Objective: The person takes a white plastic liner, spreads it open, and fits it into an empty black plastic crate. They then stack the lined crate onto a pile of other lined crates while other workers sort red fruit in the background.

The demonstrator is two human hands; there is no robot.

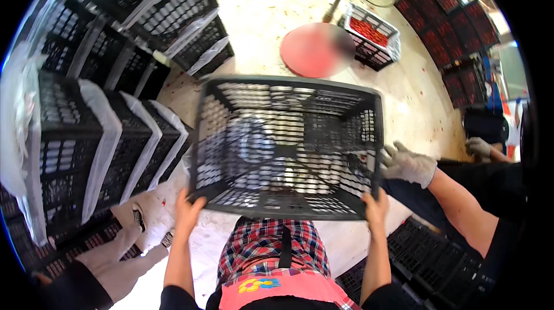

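Before me I hold a black slatted plastic crate (285,151) with its open side facing me. The floor shows through its openwork base, and I see nothing lying in it. My left hand (188,211) grips the near left corner of the rim, thumb over the edge. At the near right corner, my right hand (375,208) has the rim in the same kind of hold. Another person's gloved hand (409,165) is spread close beside the crate's right side; whether it touches the crate I cannot tell.
Lined black crates (65,150) are stacked at left. A lined crate of small red fruit (368,32) stands beyond, beside a round red object (309,52), partly blurred. More crates (450,20) line the far right; black crates (433,253) lie lower right. A person's legs (125,262) are lower left.
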